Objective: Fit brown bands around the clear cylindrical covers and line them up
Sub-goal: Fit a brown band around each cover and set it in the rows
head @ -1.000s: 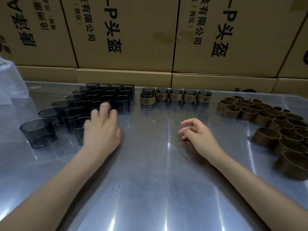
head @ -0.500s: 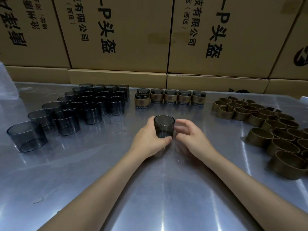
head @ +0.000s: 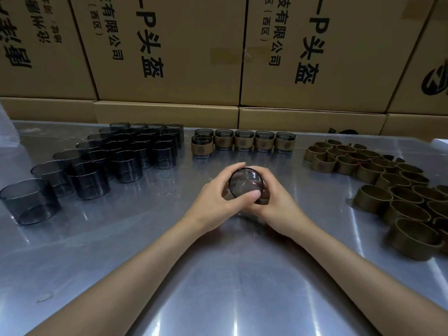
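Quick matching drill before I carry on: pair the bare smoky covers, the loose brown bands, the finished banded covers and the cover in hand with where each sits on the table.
Things:
1. bare smoky covers
2. loose brown bands
3. banded covers
4. held cover

Places:
A. row at the back centre
B. between the left hand and the right hand
C. cluster on the left
D. cluster on the right

Pairs: 1-C, 2-D, 3-A, 4-B

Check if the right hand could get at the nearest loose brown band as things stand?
Probably yes, once freed: the right hand is in a grip on the clear cover with the left hand. Bare table lies between it and the nearest brown band.
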The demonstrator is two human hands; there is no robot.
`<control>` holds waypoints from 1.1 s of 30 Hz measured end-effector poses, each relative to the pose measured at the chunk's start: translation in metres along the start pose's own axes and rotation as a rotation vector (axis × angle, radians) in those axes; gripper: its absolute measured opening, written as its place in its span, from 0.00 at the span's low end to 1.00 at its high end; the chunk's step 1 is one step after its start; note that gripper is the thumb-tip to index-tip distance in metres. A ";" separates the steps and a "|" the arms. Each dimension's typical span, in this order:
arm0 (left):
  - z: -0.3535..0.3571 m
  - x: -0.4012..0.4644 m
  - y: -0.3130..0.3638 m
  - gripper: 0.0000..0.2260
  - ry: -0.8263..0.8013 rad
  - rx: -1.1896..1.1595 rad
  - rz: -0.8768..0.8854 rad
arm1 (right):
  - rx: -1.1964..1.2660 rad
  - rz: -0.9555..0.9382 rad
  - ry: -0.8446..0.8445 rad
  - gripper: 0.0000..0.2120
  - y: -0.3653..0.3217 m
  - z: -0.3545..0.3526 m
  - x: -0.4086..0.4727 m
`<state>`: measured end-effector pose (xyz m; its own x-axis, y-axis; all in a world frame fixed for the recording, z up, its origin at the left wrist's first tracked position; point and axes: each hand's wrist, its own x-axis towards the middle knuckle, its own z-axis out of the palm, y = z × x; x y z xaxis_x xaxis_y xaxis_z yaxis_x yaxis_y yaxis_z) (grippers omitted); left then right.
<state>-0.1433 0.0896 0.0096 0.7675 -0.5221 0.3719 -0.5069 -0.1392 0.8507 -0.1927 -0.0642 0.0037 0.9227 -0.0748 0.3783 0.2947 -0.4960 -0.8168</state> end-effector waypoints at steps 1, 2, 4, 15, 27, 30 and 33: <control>0.001 0.000 0.000 0.33 0.013 0.021 0.013 | 0.019 -0.003 0.005 0.30 0.001 -0.001 0.001; 0.001 0.000 0.001 0.31 0.030 0.039 0.029 | 0.041 -0.003 0.003 0.30 0.002 -0.001 0.001; 0.003 0.001 0.001 0.27 0.071 0.054 0.065 | 0.091 0.002 -0.011 0.31 0.001 -0.002 0.001; 0.023 0.001 0.015 0.13 0.359 -0.165 -0.053 | 0.032 -0.036 -0.025 0.32 -0.007 0.002 -0.005; -0.012 0.009 0.016 0.13 -0.074 -0.663 -0.279 | 0.273 0.062 0.010 0.30 -0.002 -0.004 0.001; -0.019 0.010 0.007 0.19 -0.232 -0.720 -0.217 | 0.313 0.072 0.007 0.29 -0.002 -0.006 0.001; -0.016 0.010 0.003 0.20 -0.224 -0.638 -0.155 | 0.321 0.062 0.005 0.28 -0.002 -0.006 0.001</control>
<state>-0.1310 0.0978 0.0218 0.6784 -0.7067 0.2010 -0.0156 0.2597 0.9656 -0.1943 -0.0682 0.0080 0.9401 -0.1012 0.3255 0.3025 -0.1921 -0.9336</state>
